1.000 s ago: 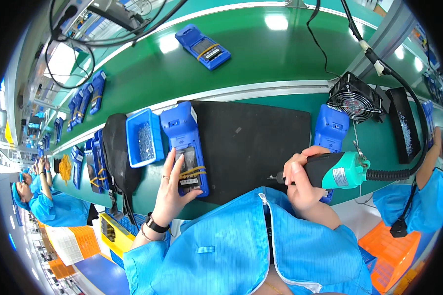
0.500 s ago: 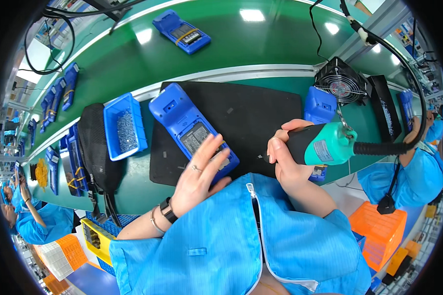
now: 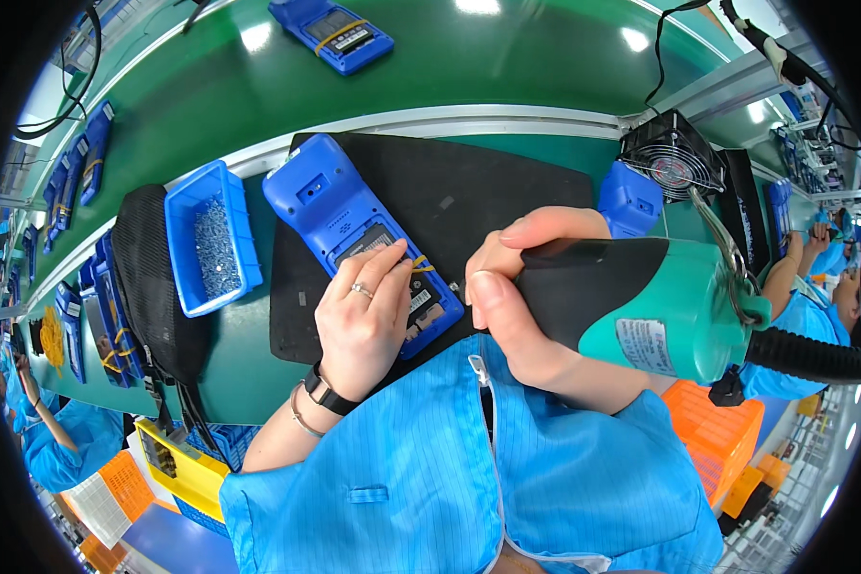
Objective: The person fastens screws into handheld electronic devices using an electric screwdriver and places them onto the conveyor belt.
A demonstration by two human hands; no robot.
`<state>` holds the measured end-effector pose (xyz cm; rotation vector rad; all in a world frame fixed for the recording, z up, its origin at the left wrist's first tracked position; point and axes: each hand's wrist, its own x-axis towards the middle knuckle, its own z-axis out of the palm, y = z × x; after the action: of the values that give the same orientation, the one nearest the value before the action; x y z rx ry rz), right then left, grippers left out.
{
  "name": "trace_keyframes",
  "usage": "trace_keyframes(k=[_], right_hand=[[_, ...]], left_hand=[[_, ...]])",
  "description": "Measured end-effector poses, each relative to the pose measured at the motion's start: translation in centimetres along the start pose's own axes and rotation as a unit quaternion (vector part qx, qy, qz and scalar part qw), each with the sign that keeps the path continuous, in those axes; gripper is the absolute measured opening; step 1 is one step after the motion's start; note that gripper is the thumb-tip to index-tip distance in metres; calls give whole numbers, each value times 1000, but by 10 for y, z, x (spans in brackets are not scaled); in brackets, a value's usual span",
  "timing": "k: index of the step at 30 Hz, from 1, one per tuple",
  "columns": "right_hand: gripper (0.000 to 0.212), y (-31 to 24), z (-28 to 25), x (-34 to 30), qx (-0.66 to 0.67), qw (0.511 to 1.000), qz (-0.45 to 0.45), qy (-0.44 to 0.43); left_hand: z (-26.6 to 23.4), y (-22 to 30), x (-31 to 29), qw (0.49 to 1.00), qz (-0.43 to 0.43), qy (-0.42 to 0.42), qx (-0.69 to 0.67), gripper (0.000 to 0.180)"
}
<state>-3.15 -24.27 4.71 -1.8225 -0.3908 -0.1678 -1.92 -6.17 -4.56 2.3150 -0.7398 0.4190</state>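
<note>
A blue handheld terminal (image 3: 330, 201) lies face down and slanted on a black mat (image 3: 507, 177), its back compartment uncovered. A yellow rubber band (image 3: 422, 265) crosses it near the middle. My left hand (image 3: 362, 311) rests over the compartment, fingers bent and together, fingertips beside the band; what they pinch, if anything, is hidden. My right hand (image 3: 521, 297) is wrapped round the black grip of a green electric screwdriver (image 3: 655, 311), held on its side above the mat's right part. Its tip, pointing toward the terminal, is mostly hidden by my fingers.
A blue bin (image 3: 215, 239) of small screws stands left of the mat, beside a black bag (image 3: 153, 277). At the right are a black fan (image 3: 673, 158) and a blue device (image 3: 629, 201). Another banded terminal (image 3: 335, 36) lies beyond the metal rail. Co-workers sit at both sides.
My left hand has closed its spread fingers and come down onto the terminal near the band. My right hand has brought the screwdriver left, closer to the terminal. The whole view has shifted slightly.
</note>
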Motion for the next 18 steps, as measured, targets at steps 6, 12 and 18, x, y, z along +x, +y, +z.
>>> trace_keyframes(k=[6,12,18], right_hand=[[38,4,-1,2,-26,1000,2,-10],[38,6,4,10,-51,998,-18,-13],[33,13,10,18,-59,998,6,-14]], left_hand=[[-3,-6,-2,998,11,-10,-60,28],[-1,-3,-5,997,-7,-32,-65,31],[-1,-9,-2,997,-35,-11,-69,29]])
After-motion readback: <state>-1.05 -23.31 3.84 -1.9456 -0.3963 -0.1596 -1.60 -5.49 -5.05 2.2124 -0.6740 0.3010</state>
